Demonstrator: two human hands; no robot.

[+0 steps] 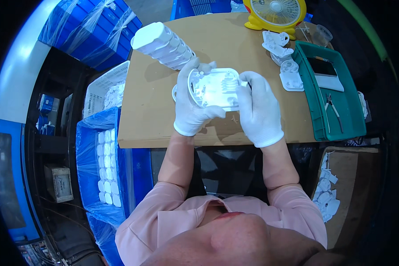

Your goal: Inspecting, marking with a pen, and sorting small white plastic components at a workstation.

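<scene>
Far left, beside the table: a blue crate (93, 31) wrapped in clear film, a white basket (103, 91), and lower down a blue bin (93, 177) lined with plastic and filled with rows of white pieces (107, 168).

On the brown table (155, 115), toward the back left: a leaning stack of white shells (164, 44), just behind the hands.

At the middle: left hand (191, 104) in a white glove, clamped round the left end of a white plastic housing (215, 88), fingers curled over the far edge, thumb under the near edge. Housing held just above the table, open inside turned up toward the camera, ribs and small posts showing. Right hand (259, 111), also gloved in white, closed on the right end of the same housing, fingers over the rim. Housing therefore between both hands, gripped at both ends.

Further right: loose white parts (284, 57) on the table, a yellow fan (275, 13) at the back edge, then a green tray (314, 111) holding pliers (333, 108). Lower right: a cardboard box (359, 186) with more white parts.
</scene>
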